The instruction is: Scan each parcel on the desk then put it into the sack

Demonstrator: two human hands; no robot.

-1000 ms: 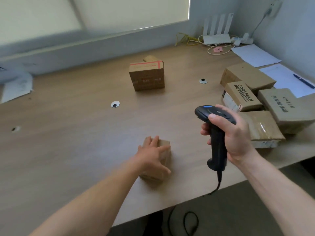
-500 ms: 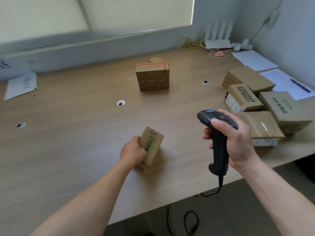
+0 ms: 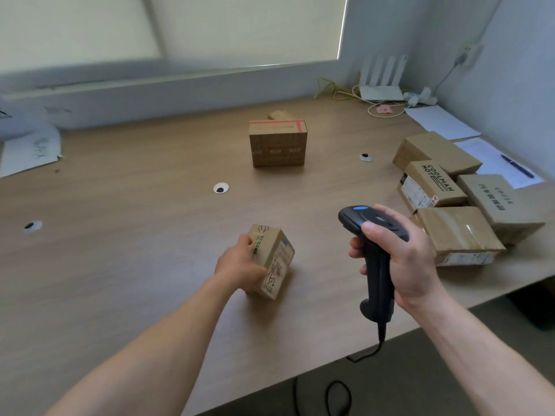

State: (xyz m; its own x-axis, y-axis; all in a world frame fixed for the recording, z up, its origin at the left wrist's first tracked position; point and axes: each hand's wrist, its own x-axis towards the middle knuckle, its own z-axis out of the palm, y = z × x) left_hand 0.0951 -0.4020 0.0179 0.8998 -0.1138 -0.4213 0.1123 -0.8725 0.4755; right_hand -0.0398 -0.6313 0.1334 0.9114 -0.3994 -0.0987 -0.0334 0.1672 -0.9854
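Observation:
My left hand (image 3: 240, 262) grips a small brown parcel (image 3: 271, 259) near the desk's front edge, tipped up so that its white label with handwritten numbers faces right. To its right, my right hand (image 3: 399, 256) holds a black barcode scanner (image 3: 372, 259) upright, its head pointing left toward the parcel. A box with red tape (image 3: 277, 144) stands at the desk's middle, a smaller box behind it. Several more parcels (image 3: 459, 199) lie clustered at the right. No sack is in view.
The wooden desk (image 3: 135, 235) has round cable holes (image 3: 220, 188). A white router (image 3: 381, 82) and cables sit at the back right, with papers and a pen (image 3: 518, 166) near the right wall. More papers (image 3: 30, 148) lie at the far left. The scanner's cord hangs over the front edge.
My left hand has turned the small parcel from lying flat to tipped up, bringing its label round to face the scanner. My right hand with the scanner has stayed nearly still.

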